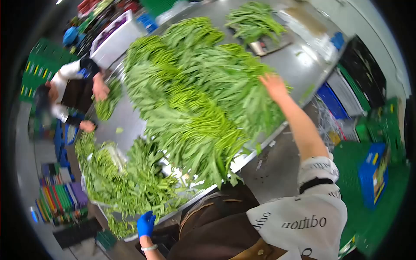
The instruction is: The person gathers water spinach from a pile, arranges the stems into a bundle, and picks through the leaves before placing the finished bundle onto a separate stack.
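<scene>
Long rows of leafy green stalks (186, 91) lie side by side across a metal table (299, 65). My right hand (274, 86), bare, rests at the right end of these rows with its fingers spread on the leaves. In a blue glove, my left hand (146, 223) is by the table's near edge, beside a looser heap of greens (138, 182); its fingers look curled, and what they hold, if anything, is hidden. A separate bunch (253, 21) sits on a scale (264, 47) at the far side.
Across the table at the left, a co-worker (71, 86) has one hand on a small bunch (108, 102). A white box (115, 39) stands behind. Green crates (383, 125) and a blue crate (373, 175) are at the right, stacked coloured crates (63, 197) at lower left.
</scene>
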`<state>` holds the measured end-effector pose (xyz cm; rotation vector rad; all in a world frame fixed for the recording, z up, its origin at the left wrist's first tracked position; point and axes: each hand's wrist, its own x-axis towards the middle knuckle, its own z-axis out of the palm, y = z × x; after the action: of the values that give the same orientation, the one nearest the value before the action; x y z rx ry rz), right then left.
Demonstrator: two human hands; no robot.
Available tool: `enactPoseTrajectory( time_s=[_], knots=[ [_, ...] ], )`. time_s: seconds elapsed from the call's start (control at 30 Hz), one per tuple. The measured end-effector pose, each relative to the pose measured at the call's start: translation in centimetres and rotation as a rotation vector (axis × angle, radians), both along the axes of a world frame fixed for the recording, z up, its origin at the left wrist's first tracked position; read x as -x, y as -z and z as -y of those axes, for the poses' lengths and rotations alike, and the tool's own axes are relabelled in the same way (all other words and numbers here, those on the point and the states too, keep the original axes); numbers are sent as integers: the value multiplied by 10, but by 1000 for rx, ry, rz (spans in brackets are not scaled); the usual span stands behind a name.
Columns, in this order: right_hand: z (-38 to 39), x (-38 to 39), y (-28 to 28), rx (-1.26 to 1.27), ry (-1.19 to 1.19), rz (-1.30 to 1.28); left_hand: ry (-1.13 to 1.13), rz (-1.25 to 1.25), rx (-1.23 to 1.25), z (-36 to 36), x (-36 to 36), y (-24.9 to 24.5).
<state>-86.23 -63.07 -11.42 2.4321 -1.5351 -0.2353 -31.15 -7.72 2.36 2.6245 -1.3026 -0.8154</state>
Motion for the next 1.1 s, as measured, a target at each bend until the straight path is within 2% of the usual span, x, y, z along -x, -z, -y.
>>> enactPoseTrajectory(
  time_s=[0.07, 0.1, 0.13, 0.17, 0.2, 0.23, 0.27, 0.33, 0.43, 0.5, 0.57, 0.63, 0.73, 0.77, 0.83, 0.93, 1.0, 1.1],
  knots=[
    [-9, 0, -30, 47, 5, 207, -53, 0, -108, -6, -3, 7],
    [-12, 3, -32, 177, -56, 349, 15, 49, -91, -7, -2, 9],
    [-16, 3, -37, 86, 40, 389, -26, 39, -112, -10, 0, 10],
    [-27, -3, -50, 127, -39, 491, -122, -25, -94, -21, -5, 20],
    [-45, -21, -75, 60, -9, 648, -123, -53, -136, -14, 0, 10],
    [-59, -29, -85, 68, -27, 702, -67, -35, -142, -28, -10, 25],
    [-74, -38, -89, 53, -1, 738, -117, -39, -179, -30, -8, 26],
    [-97, -55, -88, 46, -91, 835, -144, -35, -178, -27, -11, 31],
    [-148, -111, -94, -48, -212, 1034, -108, 9, -142, -41, -13, 40],
    [-192, -162, -100, -302, -303, 1136, -126, -6, -111, -50, -13, 48],
    [-227, -209, -83, -570, -539, 1141, -157, -35, -145, -56, -9, 46],
    [-264, -258, -72, -785, -595, 1056, -183, -48, -175, -72, -10, 53],
    [-308, -313, -60, -919, -841, 972, -266, -61, -156, -99, -9, 50],
    [-320, -325, -65, -936, -820, 910, -298, -71, -146, -110, -6, 48],
    [-329, -337, -56, -872, -815, 719, -325, 84, -28, -126, -8, 47],
    [-331, -344, -27, -734, -667, 388, -369, 237, 103, -123, -28, 37],
    [-330, -343, -12, -701, -671, 430, -327, 343, 208, -113, -56, 49],
    [-343, -365, -31, -671, -614, 594, -143, 351, 330, -64, -102, 61]
  ],
)
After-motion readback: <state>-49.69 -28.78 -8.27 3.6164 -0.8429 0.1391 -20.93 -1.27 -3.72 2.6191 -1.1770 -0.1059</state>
